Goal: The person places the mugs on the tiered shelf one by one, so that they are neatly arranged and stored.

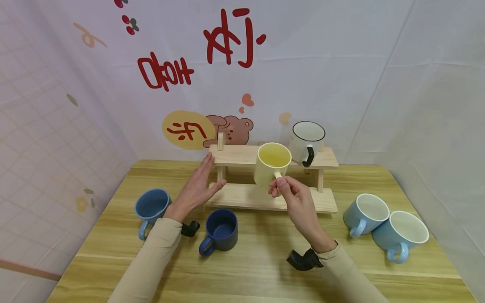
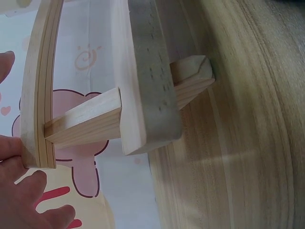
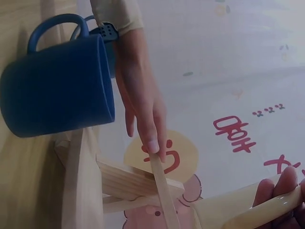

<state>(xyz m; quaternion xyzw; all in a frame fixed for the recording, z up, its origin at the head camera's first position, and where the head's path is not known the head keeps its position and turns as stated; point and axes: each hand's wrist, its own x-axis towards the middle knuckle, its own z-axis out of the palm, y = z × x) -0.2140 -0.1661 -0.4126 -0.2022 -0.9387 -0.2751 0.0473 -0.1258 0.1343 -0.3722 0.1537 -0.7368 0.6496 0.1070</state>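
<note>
The yellow mug [image 1: 272, 165] hangs in the air just above our right hand [image 1: 299, 202], level with the top board of the wooden rack [image 1: 235, 155], its mouth tilted toward us; our right fingers [image 1: 280, 185] pinch its handle between thumb and curled forefinger. Going from largest to smallest: the tabletop [image 1: 265, 261] spreads under both hands, and the wooden rack stands on it directly beyond our fingers, two boards on short posts. Our left hand [image 1: 197, 187] lies flat against the rack's left end, fingers [image 1: 206, 166] straight and pressed together, tips touching the edge of the upper board; the left wrist view shows fingertips [image 2: 12, 152] against that board's edge. On the top board, just beyond and right of the right fingers, sits a white mug [image 1: 307, 141] with a black rim and handle. Two light blue mugs [image 1: 382, 223] lie well to the right of the right hand. A dark blue mug [image 1: 221, 229] stands between our wrists, and a blue mug [image 1: 151, 206] sits just left of the left wrist.
</note>
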